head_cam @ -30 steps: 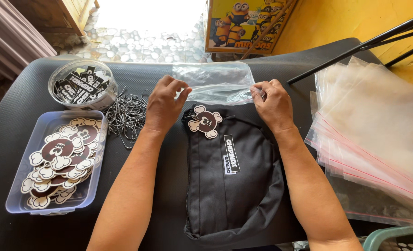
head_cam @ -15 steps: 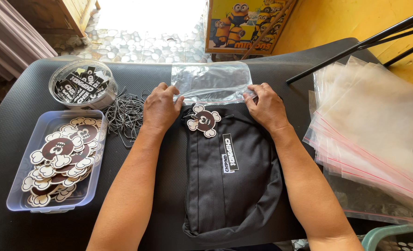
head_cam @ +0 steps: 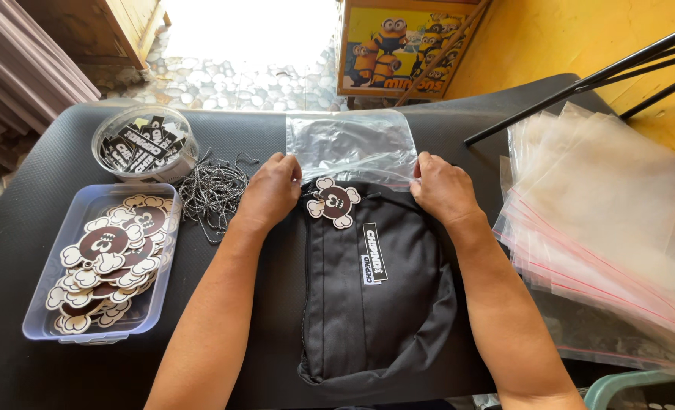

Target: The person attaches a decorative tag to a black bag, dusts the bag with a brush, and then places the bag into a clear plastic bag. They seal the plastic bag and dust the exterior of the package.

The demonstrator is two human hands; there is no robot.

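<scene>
Two hands (head_cam: 276, 190) (head_cam: 442, 188) pinch clear bag (head_cam: 350, 144) above black pouch (head_cam: 375, 296), beside chains (head_cam: 212, 190).

The top edge of the black bag (head_cam: 375, 296) runs under the mouth of the clear plastic bag (head_cam: 352, 144), so how far it has gone in cannot be told, and the fingers (head_cam: 295, 171) of the left hand (head_cam: 271, 191) and those of the right hand (head_cam: 443, 188) curl down at that mouth with their tips out of sight. To the right of the black bag, the stack of clear bags (head_cam: 610, 212) is cut off by the picture's right edge, and the teal basket rim (head_cam: 633, 387) below it is cut by the bottom edge. To the bag's left, the small dark tags in the round clear tub (head_cam: 144, 144) are too small to make out, and the lower cut-outs in the clear tray (head_cam: 98, 266) lie buried under the upper ones.
</scene>
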